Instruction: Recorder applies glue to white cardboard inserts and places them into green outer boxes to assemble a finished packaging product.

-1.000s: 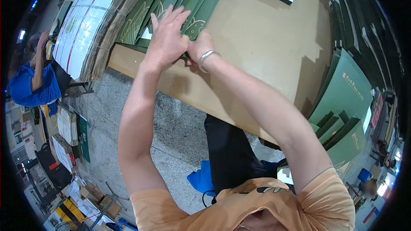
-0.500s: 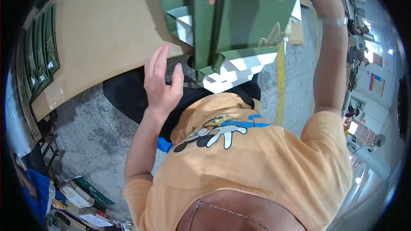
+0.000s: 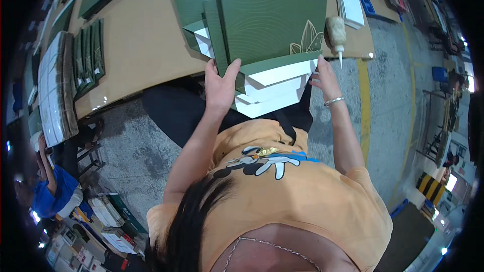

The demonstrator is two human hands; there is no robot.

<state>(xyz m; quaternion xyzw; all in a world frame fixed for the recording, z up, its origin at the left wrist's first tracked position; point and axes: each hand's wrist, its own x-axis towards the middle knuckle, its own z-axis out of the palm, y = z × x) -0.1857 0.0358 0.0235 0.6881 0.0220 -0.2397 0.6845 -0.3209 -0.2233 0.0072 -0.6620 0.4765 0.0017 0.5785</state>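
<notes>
- Head view, right hand (image 3: 328, 81): half a second ago it was raised past the upper right of the stack of green folded sheets (image 3: 275, 20); now it is down at the stack's lower right corner.
- Left hand (image 3: 220, 90): it was spread in the air beside the stack, and has now come up to the stack's lower left corner.
- The stack lies on the brown table (image 3: 146, 35), straight ahead of the person, its white flaps (image 3: 282, 78) folded out past the near edge, between the two hands.
- The fanned green pieces (image 3: 88, 55), under both hands a second ago, now lie well apart from them, toward the left, just beside a bundle of white sheets (image 3: 55, 85).
- A squeeze bottle (image 3: 337, 32) shows fully just right of the stack, its nozzle pointing toward the person.
- Left grip: thumb and fingers stand apart in a V, the thumb at the edge of the top sheet; they are not clamped together.
- Right grip: the thumb is at the sheet's corner and the fingers are bent beside the flaps; whether they pinch the paper, I cannot tell.
</notes>
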